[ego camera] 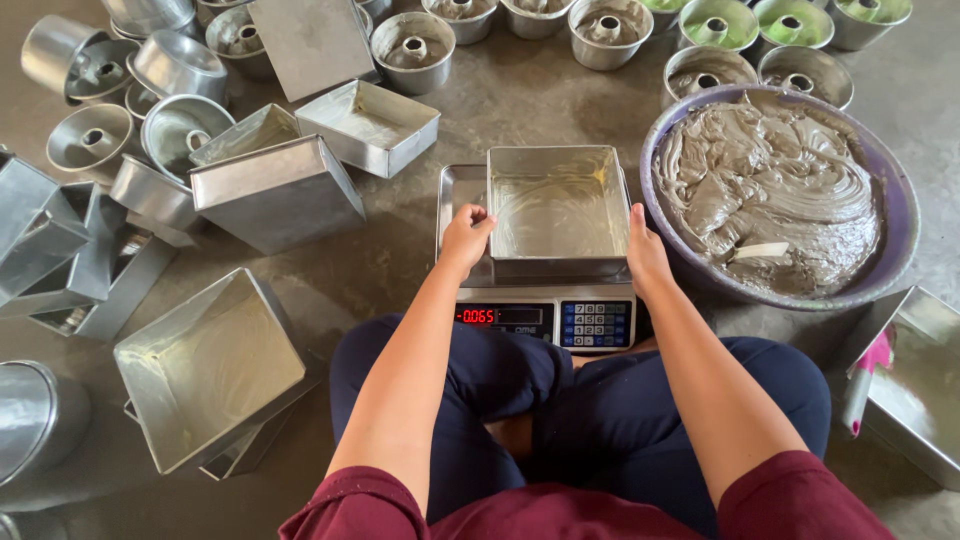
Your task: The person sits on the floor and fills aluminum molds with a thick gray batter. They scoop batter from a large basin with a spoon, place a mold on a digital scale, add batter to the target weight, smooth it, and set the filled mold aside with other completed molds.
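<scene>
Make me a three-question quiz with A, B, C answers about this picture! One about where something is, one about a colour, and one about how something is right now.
1. Where does the square tin sit?
A. on the scale
B. inside the big basin
C. on the person's lap

2. What colour is the rim of the big basin?
A. red
B. purple
C. yellow

3. How is the square tin right now?
A. full of batter
B. upside down
C. empty, with only a thin greasy smear

Answers:
1. A, as the tin rests on the tray of the scale.
2. B, as the rim around the grey batter is purple.
3. C, as its bare bottom shows while the left hand and right hand touch its sides.
</scene>
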The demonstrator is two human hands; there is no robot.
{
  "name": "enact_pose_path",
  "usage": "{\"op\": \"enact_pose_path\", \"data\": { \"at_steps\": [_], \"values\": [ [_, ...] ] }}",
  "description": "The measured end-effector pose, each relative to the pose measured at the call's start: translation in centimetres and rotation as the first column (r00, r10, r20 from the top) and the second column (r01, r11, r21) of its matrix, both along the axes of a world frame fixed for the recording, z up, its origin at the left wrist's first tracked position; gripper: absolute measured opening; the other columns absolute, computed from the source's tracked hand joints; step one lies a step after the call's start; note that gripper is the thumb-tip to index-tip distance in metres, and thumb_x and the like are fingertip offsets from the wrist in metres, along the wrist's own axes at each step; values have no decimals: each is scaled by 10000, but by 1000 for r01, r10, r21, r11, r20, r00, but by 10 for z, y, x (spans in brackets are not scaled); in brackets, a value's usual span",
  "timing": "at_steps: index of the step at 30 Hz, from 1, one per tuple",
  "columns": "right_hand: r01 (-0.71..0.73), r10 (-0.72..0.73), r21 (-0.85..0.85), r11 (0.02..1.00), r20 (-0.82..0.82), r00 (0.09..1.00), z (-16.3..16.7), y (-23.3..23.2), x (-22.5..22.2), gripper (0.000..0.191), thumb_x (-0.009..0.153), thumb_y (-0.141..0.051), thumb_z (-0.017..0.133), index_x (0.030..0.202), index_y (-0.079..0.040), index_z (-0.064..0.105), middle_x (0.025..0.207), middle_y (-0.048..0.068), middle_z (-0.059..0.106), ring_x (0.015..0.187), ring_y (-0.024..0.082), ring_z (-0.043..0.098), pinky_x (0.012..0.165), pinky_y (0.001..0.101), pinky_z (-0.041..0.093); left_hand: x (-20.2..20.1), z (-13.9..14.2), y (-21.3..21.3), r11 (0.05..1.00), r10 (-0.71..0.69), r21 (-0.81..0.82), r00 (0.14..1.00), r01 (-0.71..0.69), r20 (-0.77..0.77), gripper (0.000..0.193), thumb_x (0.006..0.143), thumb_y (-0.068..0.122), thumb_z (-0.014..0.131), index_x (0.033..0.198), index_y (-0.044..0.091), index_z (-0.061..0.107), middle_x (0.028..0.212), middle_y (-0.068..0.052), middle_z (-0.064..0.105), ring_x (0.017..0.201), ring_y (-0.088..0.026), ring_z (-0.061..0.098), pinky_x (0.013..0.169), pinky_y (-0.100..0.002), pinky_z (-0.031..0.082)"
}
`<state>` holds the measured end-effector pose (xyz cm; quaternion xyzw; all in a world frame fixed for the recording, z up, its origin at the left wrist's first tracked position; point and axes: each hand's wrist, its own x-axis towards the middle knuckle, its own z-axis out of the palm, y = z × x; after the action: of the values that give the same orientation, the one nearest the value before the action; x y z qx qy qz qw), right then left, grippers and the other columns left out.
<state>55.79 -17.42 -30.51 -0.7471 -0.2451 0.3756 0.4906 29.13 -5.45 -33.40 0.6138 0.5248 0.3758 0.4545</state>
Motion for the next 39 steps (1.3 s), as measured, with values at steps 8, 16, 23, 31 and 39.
{"op": "enact_pose_path", "data": {
  "at_steps": [8, 16, 23, 31, 39],
  "values": [
    [-23, 151, -341, 940, 351, 924, -17, -53, 48, 457, 1046, -369, 577, 989, 38, 776, 877, 181, 766, 870, 366, 781, 791, 477, 617, -50, -7, -2, 979, 200, -81, 942, -185, 269, 353, 934, 386, 672, 1136, 99, 703, 1131, -88, 749, 1056, -209, 682, 887, -303, 517],
    [-456, 797, -698, 552, 281, 535, -55, -68, 40, 501, 670, -290, 950, 1033, -6, 754, 873, 182, 772, 782, 324, 747, 713, 416, 594, -80, -6, -8, 947, 300, -247, 845, -206, 443, 507, 989, 526, 531, 1278, 124, 637, 1352, -31, 645, 1239, -209, 578, 1020, -361, 416],
    [-326, 736, -698, 638, 427, 525, -53, -75, 26, 735, 606, -348, 979, 1181, 1, 685, 1122, 225, 742, 1092, 375, 703, 957, 416, 541, -88, -10, -15, 959, 281, -171, 819, -224, 501, 558, 1014, 528, 526, 1241, 40, 674, 1325, -88, 675, 1259, -204, 586, 1073, -350, 425],
    [-390, 745, -638, 664, 522, 415, -59, -75, 23, 773, 642, -331, 951, 1236, 39, 622, 1144, 261, 711, 1104, 401, 678, 951, 425, 541, -89, -5, -19, 931, 337, -278, 848, -235, 410, 597, 989, 582, 488, 1261, 88, 682, 1307, -62, 694, 1164, -202, 599, 956, -340, 442],
    [-423, 744, -614, 666, 583, 326, -59, -80, 17, 711, 690, -306, 915, 1198, 84, 606, 1122, 290, 695, 1094, 415, 671, 936, 435, 539, -91, -1, -24, 919, 351, -315, 860, -239, 371, 614, 975, 620, 461, 1252, 118, 680, 1281, -43, 699, 1111, -206, 618, 855, -347, 469]
  ]
}}
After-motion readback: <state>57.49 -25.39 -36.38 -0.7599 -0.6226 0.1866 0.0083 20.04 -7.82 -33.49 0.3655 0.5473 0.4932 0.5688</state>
